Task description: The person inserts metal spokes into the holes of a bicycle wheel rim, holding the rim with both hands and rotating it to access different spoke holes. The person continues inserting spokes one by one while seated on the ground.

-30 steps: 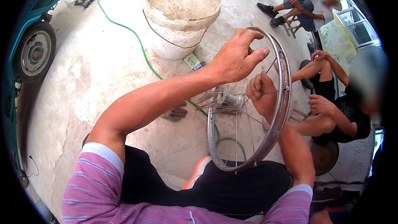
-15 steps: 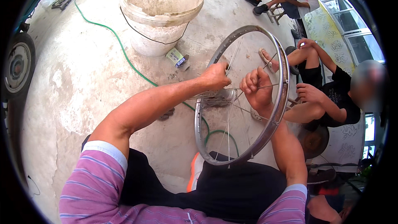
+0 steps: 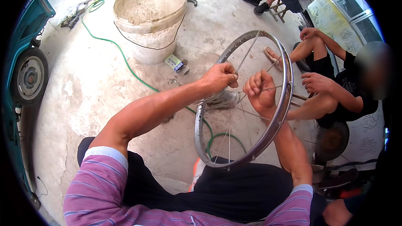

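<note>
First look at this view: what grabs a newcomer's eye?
The spoked wheel rim, tilted up right of centre, with the left hand pinching a thin spoke and the right hand curled inside the rim. Then the big stained white bucket on the floor, upper left of centre, and the teal vehicle's wheel at far left.

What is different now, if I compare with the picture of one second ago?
The left hand moved down and leftward, from near the top of the wheel rim toward the hub, and now pinches a thin spoke. The right hand stays inside the rim, curled around another spoke.
</note>
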Demonstrator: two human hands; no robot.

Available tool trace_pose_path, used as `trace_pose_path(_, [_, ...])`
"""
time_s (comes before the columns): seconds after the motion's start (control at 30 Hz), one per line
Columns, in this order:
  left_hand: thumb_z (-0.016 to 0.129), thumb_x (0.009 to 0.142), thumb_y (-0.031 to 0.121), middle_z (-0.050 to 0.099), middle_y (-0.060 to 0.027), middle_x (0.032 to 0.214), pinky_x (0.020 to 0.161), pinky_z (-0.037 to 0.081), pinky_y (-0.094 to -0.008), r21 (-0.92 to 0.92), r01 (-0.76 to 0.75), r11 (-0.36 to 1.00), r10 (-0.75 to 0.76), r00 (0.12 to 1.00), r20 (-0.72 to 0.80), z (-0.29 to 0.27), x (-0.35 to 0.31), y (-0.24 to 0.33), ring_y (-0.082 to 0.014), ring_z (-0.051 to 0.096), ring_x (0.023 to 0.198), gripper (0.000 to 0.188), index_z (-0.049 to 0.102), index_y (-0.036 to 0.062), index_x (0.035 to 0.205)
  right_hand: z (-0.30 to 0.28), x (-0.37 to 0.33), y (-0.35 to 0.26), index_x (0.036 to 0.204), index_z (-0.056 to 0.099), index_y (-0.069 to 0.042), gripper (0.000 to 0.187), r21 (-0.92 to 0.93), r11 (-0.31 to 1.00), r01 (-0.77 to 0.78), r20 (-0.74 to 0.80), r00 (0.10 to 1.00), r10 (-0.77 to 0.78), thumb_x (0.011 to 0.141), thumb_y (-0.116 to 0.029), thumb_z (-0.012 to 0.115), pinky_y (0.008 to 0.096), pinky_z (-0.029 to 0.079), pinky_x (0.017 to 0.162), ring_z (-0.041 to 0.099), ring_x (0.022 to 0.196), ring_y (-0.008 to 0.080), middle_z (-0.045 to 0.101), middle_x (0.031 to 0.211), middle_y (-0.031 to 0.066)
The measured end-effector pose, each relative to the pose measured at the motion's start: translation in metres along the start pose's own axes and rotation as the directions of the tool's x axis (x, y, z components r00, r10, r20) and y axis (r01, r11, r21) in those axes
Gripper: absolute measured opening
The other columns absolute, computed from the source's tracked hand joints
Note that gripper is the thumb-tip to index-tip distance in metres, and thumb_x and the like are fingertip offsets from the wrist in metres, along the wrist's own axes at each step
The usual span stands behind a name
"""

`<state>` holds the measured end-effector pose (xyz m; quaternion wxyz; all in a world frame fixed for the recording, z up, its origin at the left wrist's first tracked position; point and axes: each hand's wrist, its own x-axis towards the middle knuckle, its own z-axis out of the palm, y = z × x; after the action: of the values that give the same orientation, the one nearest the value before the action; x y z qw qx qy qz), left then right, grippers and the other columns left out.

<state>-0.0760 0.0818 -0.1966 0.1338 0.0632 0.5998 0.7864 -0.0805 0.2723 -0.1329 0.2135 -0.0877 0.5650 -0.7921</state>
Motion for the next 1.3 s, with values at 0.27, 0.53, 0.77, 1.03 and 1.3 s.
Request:
trace_pose_path(0.27, [0.067, 0.087, 0.006, 0.072, -0.0072, 0.092, 0.076, 0.05, -0.0267, -0.2, -0.209, 0.957, 0.254, 0.938, 0.236, 0.026, -0.001, -0.001, -0.0112, 0.066, 0.086, 0.015, 0.064, -0.0002, 0.101, -0.022, -0.01, 0.007, 0.068, 0.041, -0.014, 0.046, 0.091, 0.994, 0.054, -0.005, 0.999, -0.054, 0.105, -0.041, 0.046, 0.0307, 0.035, 0.059, 0.039, 0.055, 0.0144, 0.038, 0.056, -0.0003])
trace_pose_path(0.53, [0.069, 0.073, 0.004, 0.067, -0.007, 0.103, 0.106, 0.038, -0.0437, 0.406, -0.817, 0.41, -0.034, 0.432, 0.901, 0.033, -0.072, 0.045, -0.0269, 0.058, 0.116, 0.033, 0.069, 0.0051, 0.106, -0.037, -0.019, 0.006, 0.068, 0.041, -0.012, 0.044, 0.094, 0.994, 0.058, -0.149, 0.988, -0.043, 0.103, -0.037, 0.051, 0.0318, 0.037, 0.066, 0.039, 0.058, 0.0154, 0.039, 0.057, 0.0009])
trace_pose_path(0.77, [0.069, 0.091, 0.027, 0.064, -0.013, 0.124, 0.103, 0.046, -0.0409, 0.599, -0.303, 0.741, 0.067, 0.921, 0.384, 0.009, -0.082, 0.125, -0.0256, 0.062, 0.117, 0.05, 0.058, 0.004, 0.134, -0.032, 0.009, 0.022, 0.092, 0.064, -0.008, 0.022, 0.029, 1.0, 0.012, -0.124, 0.992, -0.008, 0.097, -0.021, 0.047, 0.0299, 0.051, 0.06, 0.06, 0.065, 0.0122, 0.062, 0.075, 0.0019])
trace_pose_path(1.03, [0.072, 0.085, 0.048, 0.052, -0.0272, 0.136, 0.107, 0.043, -0.0441, 0.406, -0.241, 0.881, 0.281, 0.959, -0.041, 0.036, -0.107, 0.143, -0.0323, 0.053, 0.128, 0.095, 0.03, -0.0056, 0.152, 0.046, 0.034, 0.014, 0.077, 0.059, -0.009, 0.039, -0.177, 0.984, -0.004, -0.089, 0.996, -0.012, 0.097, -0.043, 0.061, 0.0241, 0.044, 0.061, 0.055, 0.062, 0.0092, 0.058, 0.068, -0.0006])
trace_pose_path(1.3, [0.064, 0.082, 0.021, 0.054, -0.0262, 0.131, 0.091, 0.052, -0.0389, 0.471, -0.208, 0.857, 0.306, 0.942, -0.141, 0.023, -0.112, 0.146, -0.0302, 0.069, 0.103, 0.083, 0.03, -0.0065, 0.152, 0.035, 0.036, 0.022, 0.095, 0.065, -0.004, 0.036, -0.25, 0.965, 0.084, -0.032, 0.995, -0.095, 0.094, -0.039, 0.062, 0.0264, 0.046, 0.08, 0.06, 0.086, 0.01, 0.067, 0.088, 0.0044])
